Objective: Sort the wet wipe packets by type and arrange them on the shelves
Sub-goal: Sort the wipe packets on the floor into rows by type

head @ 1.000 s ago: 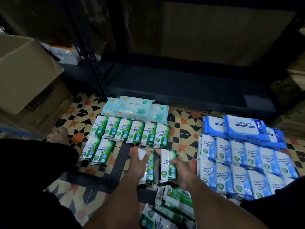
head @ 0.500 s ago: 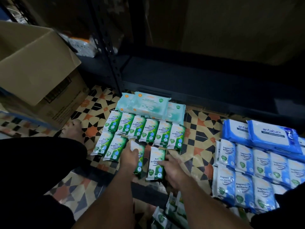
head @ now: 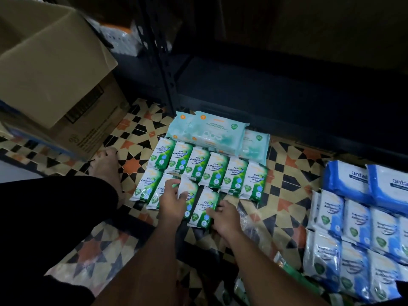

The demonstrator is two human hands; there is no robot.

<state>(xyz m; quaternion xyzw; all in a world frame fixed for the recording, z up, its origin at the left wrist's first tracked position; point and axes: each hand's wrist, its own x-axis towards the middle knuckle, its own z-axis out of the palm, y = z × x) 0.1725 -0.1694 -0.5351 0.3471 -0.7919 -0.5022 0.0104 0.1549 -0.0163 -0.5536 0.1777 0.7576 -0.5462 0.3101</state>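
Seated on the patterned floor (head: 284, 173), we lay green packets (head: 207, 171) in two rows near the picture's centre. Our left hand (head: 171, 198) lies flat, fingers loosely spread, pressing the third packet (head: 188, 195) of the nearer row. Our right hand (head: 223, 216), at four o'clock from the left, pinches the lower right edge of the fourth packet (head: 204, 208), which sits slightly tilted. Pale teal packs (head: 215, 134) lie at twelve o'clock from the rows, against the dark shelf (head: 276, 89). Blue packets (head: 357, 228) fill the three o'clock side; a cardboard box (head: 50, 69) stands at ten o'clock.
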